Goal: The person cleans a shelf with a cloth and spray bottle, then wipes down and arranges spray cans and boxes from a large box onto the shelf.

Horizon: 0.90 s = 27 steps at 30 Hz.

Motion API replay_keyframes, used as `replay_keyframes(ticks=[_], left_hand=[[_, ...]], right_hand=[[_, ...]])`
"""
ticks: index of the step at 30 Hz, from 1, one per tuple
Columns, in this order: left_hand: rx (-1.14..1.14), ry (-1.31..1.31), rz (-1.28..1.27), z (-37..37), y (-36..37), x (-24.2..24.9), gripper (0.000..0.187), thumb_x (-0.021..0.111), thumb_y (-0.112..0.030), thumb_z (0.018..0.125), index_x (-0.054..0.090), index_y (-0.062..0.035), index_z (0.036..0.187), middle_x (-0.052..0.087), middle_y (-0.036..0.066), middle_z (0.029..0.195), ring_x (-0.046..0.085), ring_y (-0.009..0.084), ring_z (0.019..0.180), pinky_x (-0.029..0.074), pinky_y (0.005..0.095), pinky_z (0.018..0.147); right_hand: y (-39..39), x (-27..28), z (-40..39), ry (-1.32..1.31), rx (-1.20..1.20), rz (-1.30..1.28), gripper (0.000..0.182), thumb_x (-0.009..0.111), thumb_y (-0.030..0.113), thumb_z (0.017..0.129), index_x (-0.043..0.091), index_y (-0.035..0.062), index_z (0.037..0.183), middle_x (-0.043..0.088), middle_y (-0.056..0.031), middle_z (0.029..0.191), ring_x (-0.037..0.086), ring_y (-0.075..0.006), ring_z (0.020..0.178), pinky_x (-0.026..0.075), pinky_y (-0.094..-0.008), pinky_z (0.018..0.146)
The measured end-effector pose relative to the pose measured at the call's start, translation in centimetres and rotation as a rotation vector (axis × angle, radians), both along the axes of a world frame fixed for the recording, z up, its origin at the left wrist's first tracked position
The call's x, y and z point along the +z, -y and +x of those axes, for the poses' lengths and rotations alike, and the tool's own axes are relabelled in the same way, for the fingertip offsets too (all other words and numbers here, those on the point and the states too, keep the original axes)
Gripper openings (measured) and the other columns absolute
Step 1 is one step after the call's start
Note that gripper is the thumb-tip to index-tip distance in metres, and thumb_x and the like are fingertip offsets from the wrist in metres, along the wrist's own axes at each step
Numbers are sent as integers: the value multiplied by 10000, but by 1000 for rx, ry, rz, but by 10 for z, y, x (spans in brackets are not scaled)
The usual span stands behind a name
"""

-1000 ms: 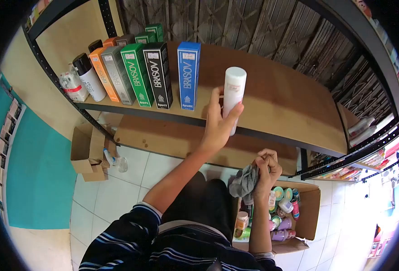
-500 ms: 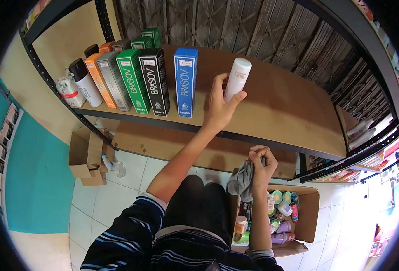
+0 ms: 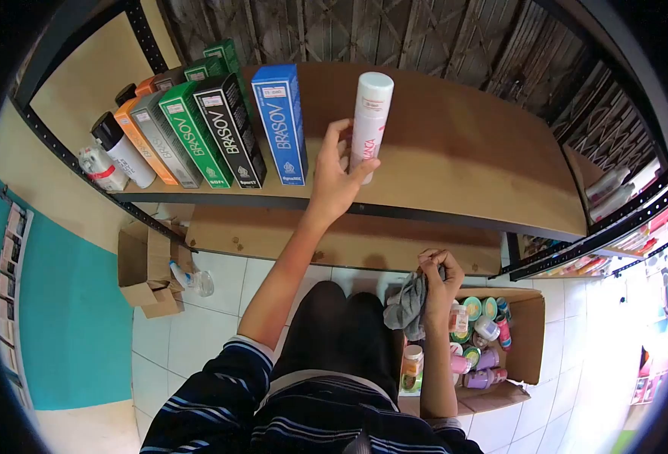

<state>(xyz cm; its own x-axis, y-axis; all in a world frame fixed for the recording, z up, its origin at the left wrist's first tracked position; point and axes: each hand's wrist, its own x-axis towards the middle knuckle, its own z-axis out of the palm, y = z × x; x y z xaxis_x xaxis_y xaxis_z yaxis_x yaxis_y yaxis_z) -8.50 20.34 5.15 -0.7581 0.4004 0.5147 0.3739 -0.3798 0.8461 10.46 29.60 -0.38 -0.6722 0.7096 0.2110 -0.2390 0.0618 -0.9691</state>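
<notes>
My left hand (image 3: 338, 170) is closed around the lower part of a white spray can (image 3: 372, 113) with pink lettering and a pale cap. The can is upright over the front of the brown shelf (image 3: 455, 159). To its left stands a blue Brasov box (image 3: 281, 125), apart from a row of other boxes. My right hand (image 3: 441, 280) pinches a crumpled grey cloth (image 3: 407, 306), which hangs down in front of the shelf's edge. Below the right forearm sits a cardboard box (image 3: 527, 333) filled with jars and bottles.
Black (image 3: 232, 132), green (image 3: 195, 132), grey and orange Brasov boxes line the shelf's left end, beside a black-capped can (image 3: 122, 150). An opened carton (image 3: 149, 265) and a clear spray bottle (image 3: 198, 281) are on the tiled floor. Black metal posts frame the shelf.
The spray can has gone from tilted to upright, its lettering turned into view, still in my left hand. My right hand keeps the cloth. The view has shifted slightly.
</notes>
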Motion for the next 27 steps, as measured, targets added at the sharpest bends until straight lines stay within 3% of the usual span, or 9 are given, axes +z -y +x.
replay_keyframes(ticks=[3, 13, 17, 20, 22, 24, 25, 27], left_hand=[[-68, 41, -9, 1, 4, 2, 552, 595, 72, 697, 308, -13, 1161, 448, 150, 1094, 496, 192, 996, 422, 299, 848], [-73, 15, 22, 7, 5, 0, 558, 618, 52, 695, 314, 7, 1160, 435, 140, 1102, 470, 194, 1027, 405, 306, 885], [-50, 60, 17, 3, 6, -11, 592, 659, -64, 708, 306, -18, 1182, 418, 105, 1115, 446, 188, 1038, 398, 304, 869], [105, -94, -134, 25, 9, -16, 688, 672, -103, 710, 249, -19, 1246, 345, 115, 1219, 356, 217, 1136, 277, 356, 974], [431, -264, -325, 60, 18, -20, 692, 642, -80, 722, 229, -13, 1273, 323, 144, 1273, 303, 247, 1199, 227, 398, 1001], [584, -381, -241, 108, 11, -27, 611, 635, -102, 741, 288, -15, 1236, 358, 151, 1249, 314, 274, 1197, 262, 420, 979], [536, -387, -238, 123, 0, -31, 611, 635, -102, 741, 288, -15, 1236, 358, 151, 1249, 314, 274, 1197, 262, 420, 979], [148, -687, -235, 146, -16, -40, 588, 595, -109, 747, 300, -9, 1245, 353, 167, 1254, 271, 374, 1206, 209, 488, 984]], right_hand=[[-2, -4, 10, 26, -30, -62, 139, 500, -51, 724, 422, 13, 629, 548, -78, 711, 474, -107, 672, 391, -217, 624], [-2, -15, 23, 51, -63, -82, 152, 515, -23, 737, 418, 21, 628, 526, -45, 698, 441, -94, 661, 372, -214, 631], [0, -17, 30, 189, -124, 13, 148, 526, 9, 736, 425, 35, 631, 525, -32, 714, 442, -92, 650, 363, -207, 625], [-5, -42, 46, 179, -152, -15, 122, 537, 10, 707, 452, 27, 621, 532, -36, 672, 482, -96, 631, 387, -223, 592], [-11, -66, 73, 205, -263, -22, 112, 541, 3, 693, 460, 24, 619, 533, -37, 657, 495, -98, 626, 394, -229, 583], [-19, -87, 93, 313, -270, -95, 86, 555, 3, 670, 479, 20, 633, 531, -38, 640, 511, -102, 629, 409, -230, 591], [-23, -98, 103, 313, -316, -109, 86, 555, 3, 670, 479, 20, 633, 531, -38, 640, 511, -102, 629, 409, -230, 591], [-32, -123, 134, 561, -347, -145, 63, 558, 3, 657, 497, 16, 647, 542, -37, 660, 530, -105, 652, 418, -223, 610]])
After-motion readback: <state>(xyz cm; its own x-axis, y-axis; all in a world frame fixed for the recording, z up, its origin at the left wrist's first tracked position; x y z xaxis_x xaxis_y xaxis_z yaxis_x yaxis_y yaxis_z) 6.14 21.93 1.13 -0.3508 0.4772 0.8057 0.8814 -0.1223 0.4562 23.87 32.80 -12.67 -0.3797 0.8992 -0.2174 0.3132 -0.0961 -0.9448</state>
